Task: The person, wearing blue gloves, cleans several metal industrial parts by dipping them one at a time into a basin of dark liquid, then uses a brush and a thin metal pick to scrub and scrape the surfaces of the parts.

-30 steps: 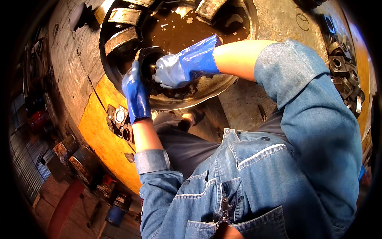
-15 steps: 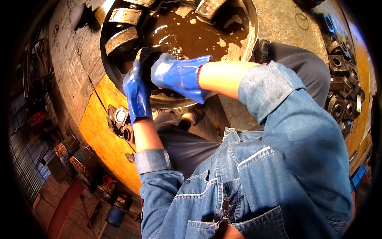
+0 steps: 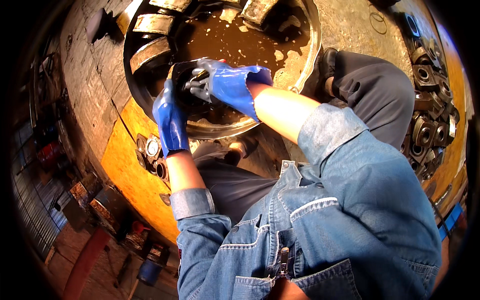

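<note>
My left hand, in a blue rubber glove, grips the near left side of a dark, wet, hollow metal part over a round tub of brown liquid. My right hand, gloved the same way, reaches into the part's opening with its fingers bent. A small red end shows past the right hand's far edge, and something thin glints between its fingers; its kind is hidden. Several curved metal blocks rest along the tub's left and far inner wall.
Several metal parts with round holes lie on a yellow board left of the tub. More such parts are piled at the right. My knee is close to the tub's right side. A thin wire loop lies on the floor.
My right hand has turned and shifted slightly right and away from me, its fingers now visible in the part's opening. The red end moved from its near side to its far side. My left hand stays nearly still.
</note>
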The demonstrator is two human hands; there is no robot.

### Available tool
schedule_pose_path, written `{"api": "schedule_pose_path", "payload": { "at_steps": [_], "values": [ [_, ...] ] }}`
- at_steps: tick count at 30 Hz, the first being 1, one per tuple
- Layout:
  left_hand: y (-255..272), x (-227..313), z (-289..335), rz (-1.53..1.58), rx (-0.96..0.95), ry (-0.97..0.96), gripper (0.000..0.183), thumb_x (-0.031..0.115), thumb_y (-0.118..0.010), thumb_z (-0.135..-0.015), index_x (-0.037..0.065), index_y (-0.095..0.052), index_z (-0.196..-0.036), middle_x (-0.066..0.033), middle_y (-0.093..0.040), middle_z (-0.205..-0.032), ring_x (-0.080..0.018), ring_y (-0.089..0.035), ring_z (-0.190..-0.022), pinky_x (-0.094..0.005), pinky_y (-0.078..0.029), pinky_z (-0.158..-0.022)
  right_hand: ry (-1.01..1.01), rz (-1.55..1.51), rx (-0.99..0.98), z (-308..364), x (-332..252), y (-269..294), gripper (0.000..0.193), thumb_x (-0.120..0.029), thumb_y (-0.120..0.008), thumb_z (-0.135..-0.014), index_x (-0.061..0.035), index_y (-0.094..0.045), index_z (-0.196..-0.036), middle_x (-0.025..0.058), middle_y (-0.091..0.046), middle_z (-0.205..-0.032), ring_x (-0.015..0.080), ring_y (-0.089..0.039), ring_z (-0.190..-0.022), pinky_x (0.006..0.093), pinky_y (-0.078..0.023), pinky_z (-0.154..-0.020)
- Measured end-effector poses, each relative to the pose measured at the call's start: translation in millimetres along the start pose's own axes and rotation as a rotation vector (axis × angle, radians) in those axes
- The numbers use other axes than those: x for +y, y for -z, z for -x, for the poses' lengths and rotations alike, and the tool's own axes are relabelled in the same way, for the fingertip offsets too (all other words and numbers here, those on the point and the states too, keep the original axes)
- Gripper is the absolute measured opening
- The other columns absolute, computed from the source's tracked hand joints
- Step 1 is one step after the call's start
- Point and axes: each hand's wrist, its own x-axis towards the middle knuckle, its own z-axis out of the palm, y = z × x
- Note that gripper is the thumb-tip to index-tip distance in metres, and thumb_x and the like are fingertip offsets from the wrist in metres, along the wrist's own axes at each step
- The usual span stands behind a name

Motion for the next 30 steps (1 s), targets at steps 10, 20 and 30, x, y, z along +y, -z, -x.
{"api": "schedule_pose_path", "payload": {
  "at_steps": [10,20,30],
  "values": [
    [1,-1,-2,-0.037,0.008,-0.028,0.052,0.04,-0.062,-0.106,-0.006,-0.069,-0.129,-0.015,-0.074,-0.12,-0.0222,-0.072,-0.1,-0.0331,-0.059,-0.087,0.351,0.643,-0.343,-20,13,38,0.037,-0.023,-0.046,-0.11,0.0011,-0.047,-0.137,0.0194,-0.057,-0.134,0.0345,-0.069,-0.113,0.0432,-0.062,-0.091],
    [8,-9,-11,0.099,-0.011,0.007,0.047,0.036,-0.062,-0.106,-0.005,-0.07,-0.125,-0.0153,-0.074,-0.115,-0.0241,-0.073,-0.094,-0.0348,-0.061,-0.084,0.366,1.823,-0.275,21,-39,-42,0.036,-0.037,-0.06,-0.096,-0.0052,-0.075,-0.105,0.0147,-0.075,-0.087,0.0292,-0.068,-0.079,0.0431,-0.052,-0.077],
    [2,-3,-2,0.031,-0.069,-0.078,0.047,0.036,-0.058,-0.108,-0.006,-0.07,-0.124,-0.0129,-0.075,-0.114,-0.0216,-0.072,-0.098,-0.034,-0.059,-0.089,0.933,2.677,-0.965,4,-27,-10,0.022,-0.023,-0.066,-0.09,-0.0035,-0.075,-0.091,0.015,-0.075,-0.082,0.0352,-0.074,-0.077,0.045,-0.059,-0.071]
  ]
}}
